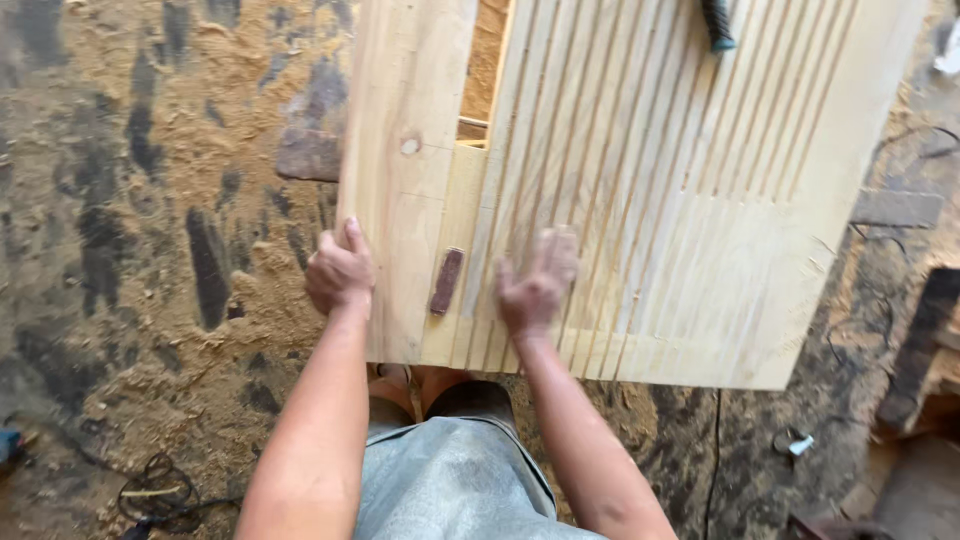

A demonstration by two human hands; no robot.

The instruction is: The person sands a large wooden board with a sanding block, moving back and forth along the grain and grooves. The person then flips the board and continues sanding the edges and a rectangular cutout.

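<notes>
1. Far left of the left hand it's all floor (150,200), thick with sawdust and dark bare patches. A tangle of cable (160,495) lies down low, well out past the forearm.
2. Left hand (340,272) is curled over the left edge of the panel (700,260), fingers wrapped onto the top face, so it's gripping the wood itself.
3. Just right of that hand, on the smooth plain strip of the panel, lies a small dark brown block (447,281), long and narrow and a bit tilted. Neither hand touches it; it sits between the two.
4. Right hand (535,285) is flat on the panel, palm down, fingers spread and pointing away from the body. It's blurred, so I can't really tell if it's pressing or just skimming the surface, but it's open and holding nothing.
5. Under that hand and off to its right the panel has long parallel grooves (640,150) running away from the body. They stop short of the near edge, leaving a plain band close to the wrist.
6. Up past the right hand's fingertips, at the far end, a dark tool handle (717,25) pokes in over the grooves.
7. Well right of the right hand, off the panel, there's dark timber (915,350) on the dusty floor.
</notes>
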